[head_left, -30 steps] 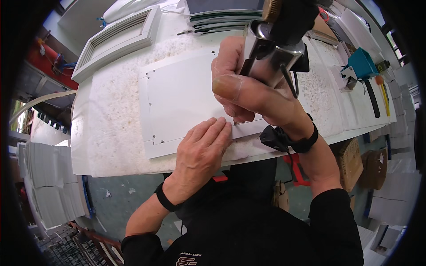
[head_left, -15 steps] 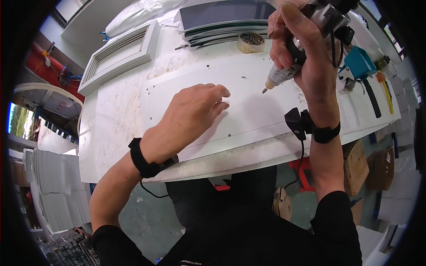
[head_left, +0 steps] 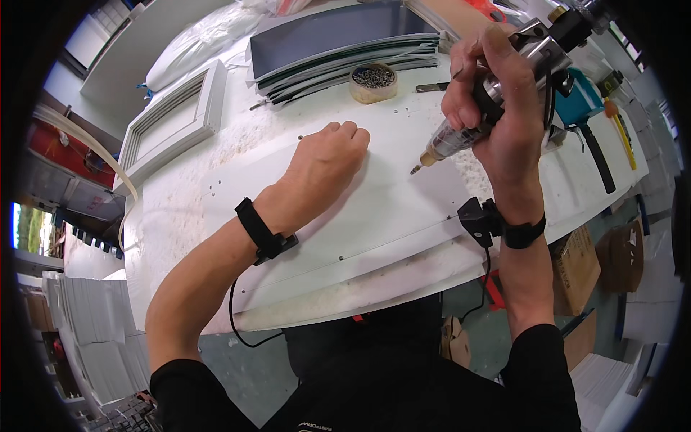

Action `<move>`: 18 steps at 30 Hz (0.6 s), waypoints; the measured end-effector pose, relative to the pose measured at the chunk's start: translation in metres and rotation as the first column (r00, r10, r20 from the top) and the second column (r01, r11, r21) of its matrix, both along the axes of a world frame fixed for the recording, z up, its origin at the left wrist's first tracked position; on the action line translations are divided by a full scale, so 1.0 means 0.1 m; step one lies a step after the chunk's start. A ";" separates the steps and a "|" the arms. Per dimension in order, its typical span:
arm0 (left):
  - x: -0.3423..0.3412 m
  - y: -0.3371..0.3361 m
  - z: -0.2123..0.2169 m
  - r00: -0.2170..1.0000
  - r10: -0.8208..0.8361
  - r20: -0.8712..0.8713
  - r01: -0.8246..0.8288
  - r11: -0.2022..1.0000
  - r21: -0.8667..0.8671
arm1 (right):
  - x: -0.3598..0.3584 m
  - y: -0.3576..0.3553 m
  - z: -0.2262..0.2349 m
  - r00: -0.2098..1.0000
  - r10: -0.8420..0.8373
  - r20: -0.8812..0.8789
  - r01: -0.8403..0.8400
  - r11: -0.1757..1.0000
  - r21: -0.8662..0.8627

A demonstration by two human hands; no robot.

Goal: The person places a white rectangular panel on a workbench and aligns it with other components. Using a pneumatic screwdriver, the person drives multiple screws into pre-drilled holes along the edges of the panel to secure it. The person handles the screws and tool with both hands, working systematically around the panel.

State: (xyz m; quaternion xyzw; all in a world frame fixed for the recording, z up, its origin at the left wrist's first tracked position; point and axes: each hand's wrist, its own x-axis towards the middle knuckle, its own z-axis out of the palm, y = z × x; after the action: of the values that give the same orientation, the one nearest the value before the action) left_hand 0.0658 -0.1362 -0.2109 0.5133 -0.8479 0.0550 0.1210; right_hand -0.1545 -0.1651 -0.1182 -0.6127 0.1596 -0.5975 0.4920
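My right hand (head_left: 512,97) is wrapped round a power screwdriver (head_left: 450,138) with a clear nose, its bit pointing down and left over a white panel (head_left: 392,216). My left hand (head_left: 327,162) is above the same panel, its fingers curled in and the fingertips turned away, so whatever they may pinch is hidden. Small screws dot the panel along its edges. Beyond my hands stands a round tub of screws (head_left: 374,81).
Dark grey sheets (head_left: 331,39) are stacked at the back. A white louvred frame (head_left: 173,119) lies at the far left. To the right are a teal box-shaped tool (head_left: 579,93), a black-handled tool (head_left: 596,162) and a yellow stick (head_left: 625,140). Cardboard boxes (head_left: 574,266) stand below.
The view has shifted, so the table things sit differently. My left hand has reached farther out and its fingers have curled in. The screwdriver stays in my right hand above the panel.
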 end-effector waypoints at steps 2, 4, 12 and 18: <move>0.00 -0.05 -0.03 1.000 -0.001 0.015 0.001 0.999 -0.033 | 0.05 -0.02 0.01 0.996 0.007 0.091 -0.010 0.999 0.038; 0.02 -0.06 -0.03 0.999 -0.001 -0.053 0.000 1.000 -0.027 | 0.07 -0.07 0.04 0.993 -0.001 0.119 0.003 1.000 -0.016; 0.25 0.10 0.15 0.779 0.240 -0.579 0.014 0.917 0.399 | 0.03 -0.15 0.24 0.994 0.013 0.111 -0.009 0.999 -0.042; 0.60 0.38 0.08 0.489 0.423 -0.763 0.114 0.836 0.537 | 0.49 0.06 0.55 0.979 0.004 0.202 -0.046 0.978 0.203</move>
State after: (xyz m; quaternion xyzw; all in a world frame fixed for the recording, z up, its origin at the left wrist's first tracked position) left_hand 0.1262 -0.0980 -0.2027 0.5606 -0.6009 -0.4280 0.3762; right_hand -0.1055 -0.1593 -0.0633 -0.4969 0.1627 -0.6302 0.5740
